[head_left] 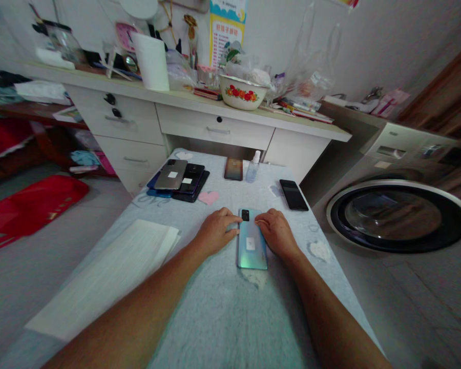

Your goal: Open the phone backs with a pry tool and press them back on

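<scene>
A smartphone with a shiny blue-green back lies face down on the cloth-covered table. Its dark camera block is at the top left, and a small white label sits on its back. My left hand grips the phone's left edge near the camera, thumb and forefinger against it. On the other side, my right hand has its fingertips pinched together over the upper right of the phone's back. Whatever is between those fingertips is too small to make out.
Several stacked phones lie at the back left, and a black phone at the right. A spray bottle stands beside a brown packet. White sheets lie left. Beyond are a cluttered desk and a washing machine.
</scene>
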Demonstrator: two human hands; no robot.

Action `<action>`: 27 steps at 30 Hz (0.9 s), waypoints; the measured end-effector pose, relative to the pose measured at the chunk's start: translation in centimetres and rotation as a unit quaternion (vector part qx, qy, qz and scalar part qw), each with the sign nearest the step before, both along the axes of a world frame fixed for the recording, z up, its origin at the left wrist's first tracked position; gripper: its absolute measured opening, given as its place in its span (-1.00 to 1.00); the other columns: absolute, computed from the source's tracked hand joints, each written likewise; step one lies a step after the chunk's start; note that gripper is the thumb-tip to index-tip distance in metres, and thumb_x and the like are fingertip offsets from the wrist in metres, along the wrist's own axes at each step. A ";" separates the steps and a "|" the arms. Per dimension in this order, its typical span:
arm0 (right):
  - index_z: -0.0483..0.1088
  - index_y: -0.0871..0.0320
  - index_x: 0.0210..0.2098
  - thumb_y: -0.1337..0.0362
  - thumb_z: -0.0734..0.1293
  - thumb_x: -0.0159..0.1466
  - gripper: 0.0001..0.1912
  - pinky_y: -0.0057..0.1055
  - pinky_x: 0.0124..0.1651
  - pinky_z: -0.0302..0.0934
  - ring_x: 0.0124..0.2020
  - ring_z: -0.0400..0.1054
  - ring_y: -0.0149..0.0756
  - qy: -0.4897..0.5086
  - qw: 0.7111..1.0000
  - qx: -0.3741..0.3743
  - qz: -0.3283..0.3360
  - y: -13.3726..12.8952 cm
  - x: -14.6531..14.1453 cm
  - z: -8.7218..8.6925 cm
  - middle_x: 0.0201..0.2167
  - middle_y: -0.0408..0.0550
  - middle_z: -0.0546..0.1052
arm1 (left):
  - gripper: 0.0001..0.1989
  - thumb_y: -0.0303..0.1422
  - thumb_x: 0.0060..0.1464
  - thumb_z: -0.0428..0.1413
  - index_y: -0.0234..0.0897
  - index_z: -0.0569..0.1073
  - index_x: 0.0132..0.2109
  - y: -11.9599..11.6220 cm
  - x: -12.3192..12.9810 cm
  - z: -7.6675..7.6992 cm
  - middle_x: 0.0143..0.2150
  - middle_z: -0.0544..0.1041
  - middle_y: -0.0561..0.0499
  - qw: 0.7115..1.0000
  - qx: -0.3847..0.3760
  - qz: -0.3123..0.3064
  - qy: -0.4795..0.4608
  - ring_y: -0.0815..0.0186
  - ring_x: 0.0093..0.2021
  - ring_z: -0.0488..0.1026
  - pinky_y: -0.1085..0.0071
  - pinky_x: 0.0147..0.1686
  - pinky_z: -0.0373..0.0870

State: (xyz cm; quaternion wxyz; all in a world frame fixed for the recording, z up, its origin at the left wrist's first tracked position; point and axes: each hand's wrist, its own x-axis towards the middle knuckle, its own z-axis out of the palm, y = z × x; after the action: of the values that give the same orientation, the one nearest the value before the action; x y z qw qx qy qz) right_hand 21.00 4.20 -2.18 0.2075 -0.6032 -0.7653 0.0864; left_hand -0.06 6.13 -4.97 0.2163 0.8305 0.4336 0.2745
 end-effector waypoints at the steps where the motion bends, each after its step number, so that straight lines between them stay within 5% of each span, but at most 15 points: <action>1: 0.55 0.17 -0.26 0.39 0.26 0.28 -0.80 -0.37 -0.10 0.10 -0.21 0.28 -0.24 0.000 1.000 -0.007 0.011 -0.2 -0.1 0.2 -0.33 0.00 0.45 | -0.68 -0.43 0.07 0.19 -0.20 0.53 0.01 0.0 0.0 0.0 -0.15 0.45 -0.02 1.000 -0.001 -0.001 0.001 0.23 -0.11 0.42 0.33 -0.07 0.35; 14: 0.52 0.14 -0.39 0.40 0.30 0.22 -0.85 -0.41 -0.18 0.15 -0.32 0.34 -0.34 0.083 0.969 -0.120 0.198 -2.0 1.1 2.5 -0.41 -0.11 0.50 | -0.69 -0.43 0.07 0.19 -0.19 0.53 -0.01 0.0 0.0 -0.1 -0.16 0.44 -0.02 1.000 -0.003 0.001 -0.004 0.24 -0.12 0.42 0.37 -0.11 0.35; 27: 0.55 0.16 -0.33 0.38 0.26 0.26 -0.80 -0.40 -0.18 0.13 -0.30 0.31 -0.30 0.027 0.992 -0.052 0.112 -1.2 1.4 1.2 -0.40 -0.05 0.48 | -0.69 -0.41 0.08 0.18 -0.19 0.53 0.00 0.0 0.0 0.0 -0.15 0.44 -0.02 1.000 -0.006 0.001 0.007 0.23 -0.13 0.42 0.35 -0.12 0.35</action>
State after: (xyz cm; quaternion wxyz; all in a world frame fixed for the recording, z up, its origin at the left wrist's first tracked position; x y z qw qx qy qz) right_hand 22.41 2.99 -0.97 0.1853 -0.5209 -0.8169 0.1646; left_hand -0.08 6.10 -4.96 0.2180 0.8308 0.4373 0.2663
